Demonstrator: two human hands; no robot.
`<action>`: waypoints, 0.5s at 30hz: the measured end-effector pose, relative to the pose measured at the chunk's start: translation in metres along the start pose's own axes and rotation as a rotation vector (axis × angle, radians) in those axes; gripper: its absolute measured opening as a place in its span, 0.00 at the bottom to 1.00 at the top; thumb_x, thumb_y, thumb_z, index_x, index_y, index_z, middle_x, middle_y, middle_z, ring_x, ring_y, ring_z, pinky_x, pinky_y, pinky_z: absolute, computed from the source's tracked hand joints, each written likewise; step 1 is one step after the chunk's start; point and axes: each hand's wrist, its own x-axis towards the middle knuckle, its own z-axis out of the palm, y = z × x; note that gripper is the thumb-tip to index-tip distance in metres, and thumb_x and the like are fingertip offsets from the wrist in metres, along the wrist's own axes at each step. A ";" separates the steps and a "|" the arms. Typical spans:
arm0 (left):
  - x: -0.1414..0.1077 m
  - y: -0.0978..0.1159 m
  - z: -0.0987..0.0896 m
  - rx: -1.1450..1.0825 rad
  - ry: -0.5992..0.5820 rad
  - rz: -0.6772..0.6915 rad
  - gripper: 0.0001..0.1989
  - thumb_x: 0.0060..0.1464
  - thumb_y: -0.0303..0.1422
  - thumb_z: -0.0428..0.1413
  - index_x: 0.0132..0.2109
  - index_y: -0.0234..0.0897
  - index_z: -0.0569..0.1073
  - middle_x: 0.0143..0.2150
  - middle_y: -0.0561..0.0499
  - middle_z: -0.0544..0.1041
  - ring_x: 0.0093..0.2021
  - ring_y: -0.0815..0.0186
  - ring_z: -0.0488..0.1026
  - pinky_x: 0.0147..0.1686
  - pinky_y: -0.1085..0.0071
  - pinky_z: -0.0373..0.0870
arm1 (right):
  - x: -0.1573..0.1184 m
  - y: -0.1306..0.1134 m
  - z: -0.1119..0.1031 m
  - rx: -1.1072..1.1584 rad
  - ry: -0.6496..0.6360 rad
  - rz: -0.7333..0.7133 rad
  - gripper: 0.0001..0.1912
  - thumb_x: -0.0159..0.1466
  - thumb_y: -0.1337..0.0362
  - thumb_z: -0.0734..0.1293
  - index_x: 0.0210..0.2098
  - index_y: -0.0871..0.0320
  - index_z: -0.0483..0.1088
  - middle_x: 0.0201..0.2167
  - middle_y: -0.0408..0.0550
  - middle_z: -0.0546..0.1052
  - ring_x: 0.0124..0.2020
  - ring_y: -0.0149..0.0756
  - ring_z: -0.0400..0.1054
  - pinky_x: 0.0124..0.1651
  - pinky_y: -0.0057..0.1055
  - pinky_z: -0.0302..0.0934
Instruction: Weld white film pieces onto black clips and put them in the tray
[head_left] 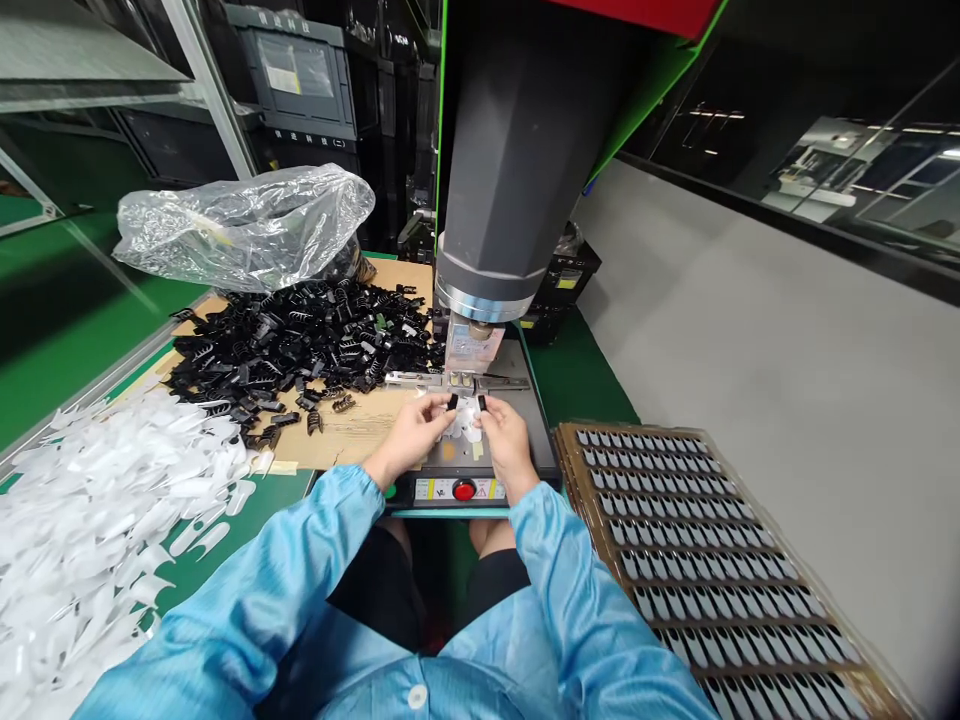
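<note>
Below and in front of the dark machine head point(491, 170), noted with the left hand point(409, 435) raised over the grey machine base point(536, 435), thumb and fingers nearly closed on a small black piece point(453, 402). Noted likewise with the right hand point(510, 440) facing it, fingers nearly closed on a second black piece point(481, 403); too small to tell if separate or joined. Observed thin white pieces point(466, 420) between both hands, under the machine head. Recorded a red button point(464, 489) on the near edge, in front of the head. To the left of the head, found a heap of black clips point(292, 345) on cardboard point(356, 415), with a clear plastic bag point(251, 225) behind; farther left and nearer, a pile of white parts point(112, 520) on the green desk point(277, 496). To the right of and nearer than the head, found stacked brown trays point(679, 550) carrying rows of light-and-dark pieces.
</note>
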 end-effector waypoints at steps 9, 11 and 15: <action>-0.109 0.002 0.030 -0.313 -0.010 -0.080 0.22 0.53 0.42 0.73 0.52 0.39 0.81 0.50 0.44 0.85 0.45 0.62 0.82 0.50 0.63 0.79 | -0.111 -0.014 -0.002 0.045 -0.043 -0.033 0.16 0.64 0.60 0.75 0.50 0.53 0.74 0.49 0.52 0.82 0.53 0.43 0.78 0.62 0.46 0.72; -0.116 -0.001 0.033 -0.327 -0.019 -0.099 0.23 0.53 0.42 0.73 0.52 0.39 0.81 0.48 0.45 0.85 0.44 0.62 0.82 0.51 0.63 0.79 | -0.118 -0.015 -0.007 0.028 -0.045 -0.041 0.16 0.64 0.59 0.75 0.50 0.53 0.74 0.49 0.52 0.82 0.52 0.43 0.78 0.61 0.46 0.73; -0.126 -0.006 0.037 -0.362 -0.044 -0.114 0.23 0.52 0.41 0.73 0.53 0.39 0.81 0.45 0.46 0.85 0.42 0.63 0.82 0.51 0.62 0.79 | -0.130 -0.015 -0.015 0.009 -0.048 -0.042 0.18 0.64 0.58 0.75 0.52 0.52 0.75 0.52 0.52 0.81 0.55 0.44 0.77 0.63 0.47 0.71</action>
